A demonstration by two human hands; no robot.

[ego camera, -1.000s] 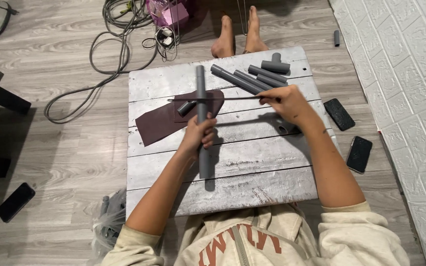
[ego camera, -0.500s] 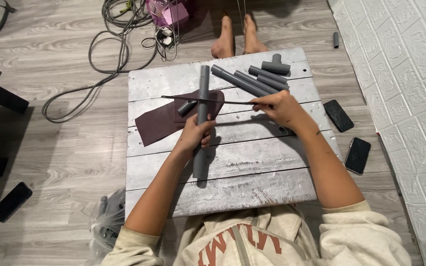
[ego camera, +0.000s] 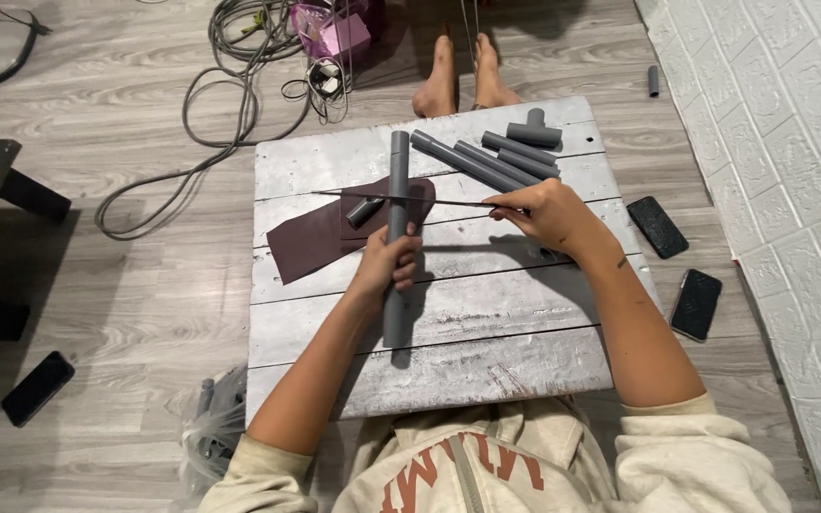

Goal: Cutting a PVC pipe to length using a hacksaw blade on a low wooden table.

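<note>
Long grey pipe (ego camera: 396, 180) lies mid-surface, pointing at the far edge, left hand (ego camera: 387, 261) wrapped round its middle. Right hand (ego camera: 548, 214) pinches a thin saw blade (ego camera: 410, 199) laid across the pipe. Dark leather scrap (ego camera: 311, 242) underneath; spare pipes (ego camera: 486, 163) near far right corner of the white plank surface (ego camera: 467, 323).

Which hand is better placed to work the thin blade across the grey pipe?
The right hand. It already holds the thin blade, which lies across the grey pipe above the left hand. The left hand is wrapped around the pipe, pinning it to the white plank board.
</note>
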